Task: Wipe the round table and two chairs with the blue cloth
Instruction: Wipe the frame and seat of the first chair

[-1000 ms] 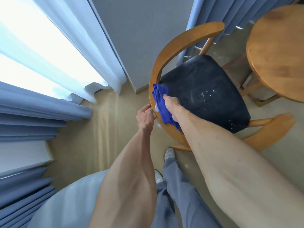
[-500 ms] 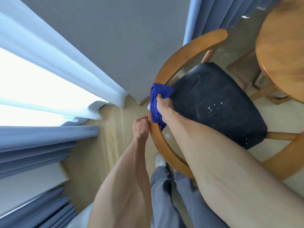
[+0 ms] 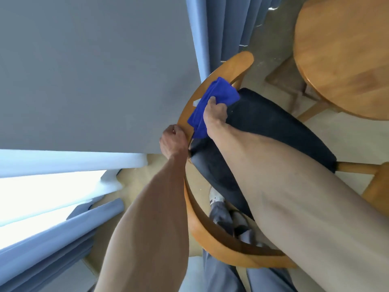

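A wooden chair [image 3: 235,66] with a curved backrest and a dark blue seat cushion [image 3: 273,131] stands below me. My right hand [image 3: 214,114] grips the bunched blue cloth [image 3: 219,95] and presses it against the inner side of the curved backrest, near its far end. My left hand [image 3: 173,141] is curled round the outer edge of the same backrest, just nearer to me. The round wooden table [image 3: 345,51] sits at the upper right, partly cut off by the frame edge.
A grey wall panel [image 3: 94,70] rises close behind the chair. Blue curtains [image 3: 221,28] hang beyond it, and more curtains [image 3: 52,239] and a bright window fill the lower left. My legs and a white shoe [image 3: 216,197] stand on the beige floor under the chair rail.
My right hand has slid the blue cloth further along the backrest, away from me. My left hand has kept its hold on the rail. My view has tilted closer to the chair.
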